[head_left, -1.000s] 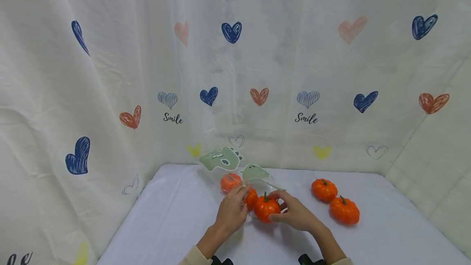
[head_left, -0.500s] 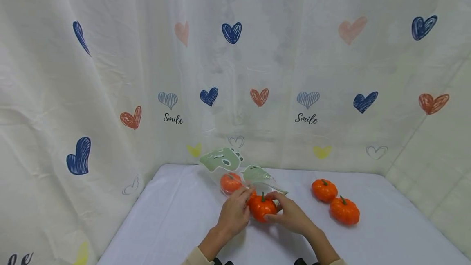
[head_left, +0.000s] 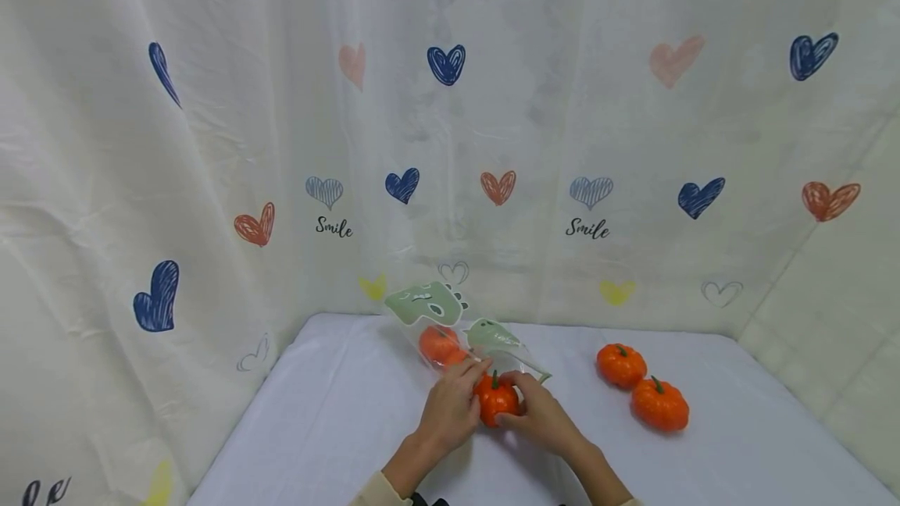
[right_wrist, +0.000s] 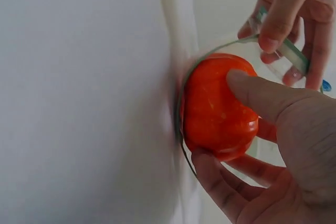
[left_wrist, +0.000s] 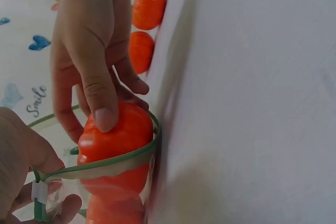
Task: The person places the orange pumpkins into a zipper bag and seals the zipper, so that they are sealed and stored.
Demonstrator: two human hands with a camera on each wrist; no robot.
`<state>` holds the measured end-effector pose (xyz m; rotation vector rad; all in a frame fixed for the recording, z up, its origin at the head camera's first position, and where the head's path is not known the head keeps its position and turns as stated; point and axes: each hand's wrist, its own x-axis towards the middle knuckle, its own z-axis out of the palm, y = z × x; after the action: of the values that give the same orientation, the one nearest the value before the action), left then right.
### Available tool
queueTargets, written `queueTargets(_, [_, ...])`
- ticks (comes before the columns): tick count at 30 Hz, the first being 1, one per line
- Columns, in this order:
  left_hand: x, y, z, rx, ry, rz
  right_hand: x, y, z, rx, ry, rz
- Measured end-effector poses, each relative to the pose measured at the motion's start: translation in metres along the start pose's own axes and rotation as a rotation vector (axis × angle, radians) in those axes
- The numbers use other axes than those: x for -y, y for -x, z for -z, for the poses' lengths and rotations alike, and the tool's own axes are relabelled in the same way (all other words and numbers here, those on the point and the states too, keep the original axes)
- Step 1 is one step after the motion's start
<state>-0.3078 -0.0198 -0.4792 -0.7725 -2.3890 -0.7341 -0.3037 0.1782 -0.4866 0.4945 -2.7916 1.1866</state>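
Note:
A clear zip bag (head_left: 492,334) with green printed patches lies on the table, its mouth facing me. My left hand (head_left: 450,408) grips the bag's green-edged rim (left_wrist: 107,165) beside the white zip slider (left_wrist: 38,191). In the fingers of my right hand (head_left: 547,418) is a small orange pumpkin (right_wrist: 218,106) with a green stem. That pumpkin sits in the bag's open mouth, partly past the rim. Inside the bag lie an orange pumpkin (head_left: 437,343) and another, partly hidden by my left hand.
Two more orange pumpkins (head_left: 621,365) (head_left: 659,404) lie close together on the right of the white-covered table (head_left: 316,412). Behind the table hangs a pale curtain (head_left: 520,248) printed with hearts and words.
My right hand has moved left with the pumpkin, bringing it into the bag's mouth. A pumpkin inside has shifted deeper, toward the far one. My left hand stays at the rim.

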Motion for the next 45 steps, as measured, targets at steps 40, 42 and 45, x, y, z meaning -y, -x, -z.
queueTargets(40, [0.005, 0.000, -0.001, -0.043, -0.008, -0.007, 0.013, -0.014, -0.025, -0.127, -0.049, 0.000])
queueTargets(42, [0.005, 0.000, -0.001, -0.042, -0.008, -0.006, 0.011, -0.012, -0.022, -0.088, -0.060, 0.018])
queueTargets(45, [0.006, 0.000, -0.001, -0.034, 0.002, 0.005, 0.009, -0.009, -0.016, -0.030, -0.067, 0.024])
